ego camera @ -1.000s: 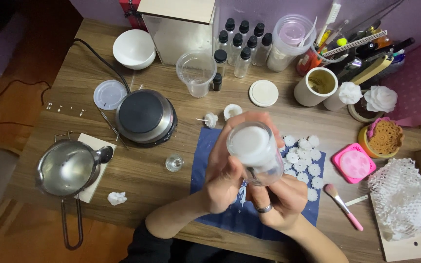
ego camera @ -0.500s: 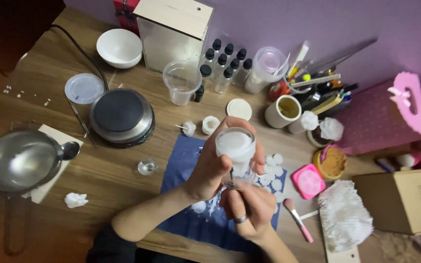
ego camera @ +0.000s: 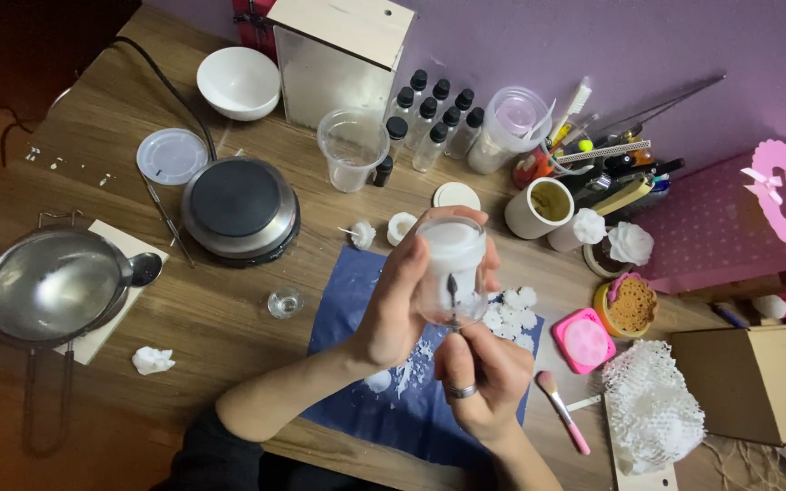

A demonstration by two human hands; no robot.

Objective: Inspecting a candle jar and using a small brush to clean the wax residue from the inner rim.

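Note:
My left hand [ego camera: 400, 300] grips a clear glass jar [ego camera: 451, 269] filled with white wax, held tilted above a dark blue cloth [ego camera: 347, 309]. My right hand [ego camera: 479, 377], with a ring on one finger, holds a thin metal tool [ego camera: 453, 293] whose tip pokes into the jar's open end from below. Small white wax flowers [ego camera: 508, 314] lie on the cloth just right of the jar, and white crumbs are scattered under my hands.
A round hot plate [ego camera: 240, 209], a metal melting pot [ego camera: 52, 289] with a spoon, a white bowl [ego camera: 238, 82], a plastic cup [ego camera: 353, 148], several small bottles [ego camera: 434, 118], a pink mould [ego camera: 584, 340], a brush [ego camera: 560, 411], and a cardboard box [ego camera: 761, 382] crowd the wooden table.
The view has shifted slightly. The jar has tipped more upright in my left hand, and the tool in my right hand now reaches further into it.

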